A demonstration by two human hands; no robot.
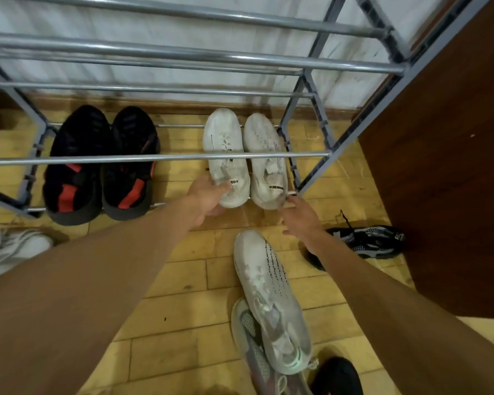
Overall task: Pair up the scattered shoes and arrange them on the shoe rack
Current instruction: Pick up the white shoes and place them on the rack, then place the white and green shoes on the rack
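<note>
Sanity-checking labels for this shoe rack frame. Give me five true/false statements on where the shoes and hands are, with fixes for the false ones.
1. A pair of black sneakers with red patches sits on the bottom tier of the grey metal tube shoe rack. True.
2. The pair of white knit sneakers lies on the floor outside the rack. False: it rests on the bottom tier, right of the black pair.
3. The left hand is at the heel of the left white sneaker. True.
4. The right hand holds the black-and-grey patterned sneaker. False: it reaches to the right white sneaker's heel; that shoe lies on the floor.
5. The upper tiers hold shoes. False: the visible bars are bare.
</note>
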